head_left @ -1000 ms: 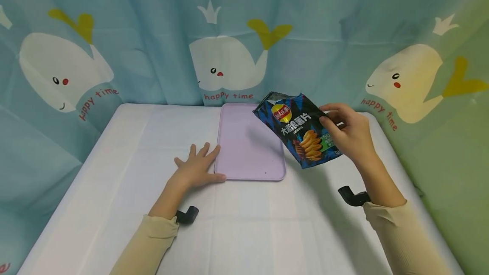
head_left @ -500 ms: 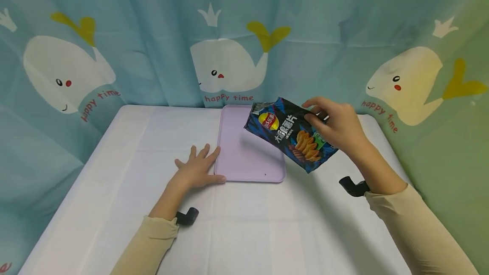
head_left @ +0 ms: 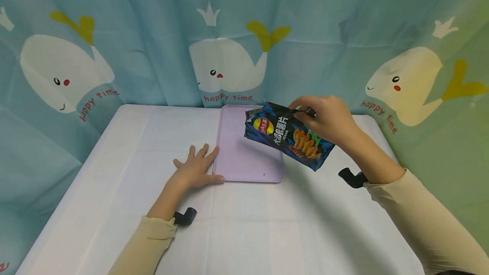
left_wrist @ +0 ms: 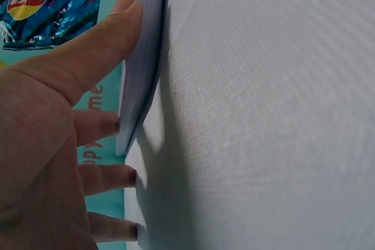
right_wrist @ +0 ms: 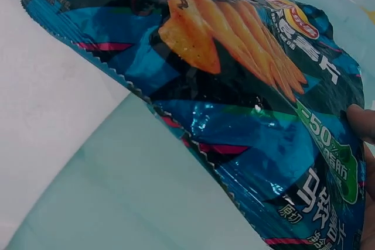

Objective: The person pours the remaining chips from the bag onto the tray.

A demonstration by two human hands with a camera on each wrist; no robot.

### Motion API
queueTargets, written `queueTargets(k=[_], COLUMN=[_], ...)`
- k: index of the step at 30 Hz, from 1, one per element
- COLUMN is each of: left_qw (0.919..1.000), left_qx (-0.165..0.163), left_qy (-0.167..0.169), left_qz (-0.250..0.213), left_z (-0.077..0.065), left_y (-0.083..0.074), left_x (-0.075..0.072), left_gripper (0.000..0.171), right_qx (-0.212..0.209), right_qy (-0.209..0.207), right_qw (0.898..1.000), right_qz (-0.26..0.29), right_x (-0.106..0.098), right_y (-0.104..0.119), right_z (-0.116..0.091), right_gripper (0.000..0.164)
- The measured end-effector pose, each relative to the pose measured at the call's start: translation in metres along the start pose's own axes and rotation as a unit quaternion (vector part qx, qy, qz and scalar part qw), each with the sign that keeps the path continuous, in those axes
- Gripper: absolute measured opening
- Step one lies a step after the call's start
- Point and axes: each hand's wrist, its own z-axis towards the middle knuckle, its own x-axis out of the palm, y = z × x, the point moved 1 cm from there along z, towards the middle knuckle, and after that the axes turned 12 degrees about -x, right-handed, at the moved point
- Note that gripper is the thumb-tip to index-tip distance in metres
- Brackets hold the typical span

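My right hand (head_left: 329,119) pinches a dark blue potato chip bag (head_left: 276,133) by its upper long edge, thumb on the printed front. The bag hangs tilted above the right side of a lilac tray (head_left: 242,162), its silvery-lined end pointing left. In the right wrist view the chip bag (right_wrist: 234,109) fills most of the picture, with my thumb (right_wrist: 362,122) at the right edge. My left hand (head_left: 194,169) lies with spread fingers at the tray's left side, thumb at the near left corner. The left wrist view shows that thumb (left_wrist: 111,36) against the tray's side (left_wrist: 149,27).
A white cloth-covered table (head_left: 244,228) bears the tray. A small dark speck (head_left: 264,175) lies near the tray's front edge. Behind the table and along both sides hangs a blue-green curtain (head_left: 153,50) printed with whales. Black wrist mounts (head_left: 352,178) jut from both sleeves.
My right hand has moved left with the chip bag, and the bag has turned so its silvery end sits lower, over the tray. My left hand has stayed in place.
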Motion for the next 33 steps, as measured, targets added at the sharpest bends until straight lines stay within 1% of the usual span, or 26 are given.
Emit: queueTargets(k=[2, 9, 18, 25, 28, 33], left_qw=[1.0000, 1.0000, 1.0000, 1.0000, 1.0000, 1.0000], left_qx=[0.001, 0.002, 0.001, 0.007, 0.004, -0.003], left_qy=[-0.002, -0.003, 0.000, -0.003, -0.004, -0.003], left_qz=[0.000, -0.001, -0.003, -0.002, 0.001, 0.007], left_z=[0.000, 0.002, 0.006, 0.008, 0.007, 0.003], left_y=[0.000, 0.001, 0.003, 0.003, 0.002, 0.001], left_x=[0.001, 0.004, 0.006, 0.008, 0.007, 0.003], left_gripper=[0.102, 0.102, 0.103, 0.103, 0.103, 0.102], right_qx=[0.000, 0.021, -0.002, 0.002, 0.001, -0.013], right_qy=[0.012, 0.071, 0.109, 0.139, 0.141, 0.124], right_qw=[1.000, 0.997, 0.994, 0.990, 0.989, 0.992], right_qz=[-0.001, -0.007, -0.017, -0.031, -0.031, -0.018], right_x=[-0.001, -0.002, -0.008, -0.011, -0.011, -0.010], right_y=[0.001, 0.004, 0.005, 0.007, 0.010, 0.012], right_z=[0.004, 0.017, 0.036, 0.044, 0.047, 0.047], right_gripper=[0.020, 0.018, 0.018, 0.017, 0.017, 0.019])
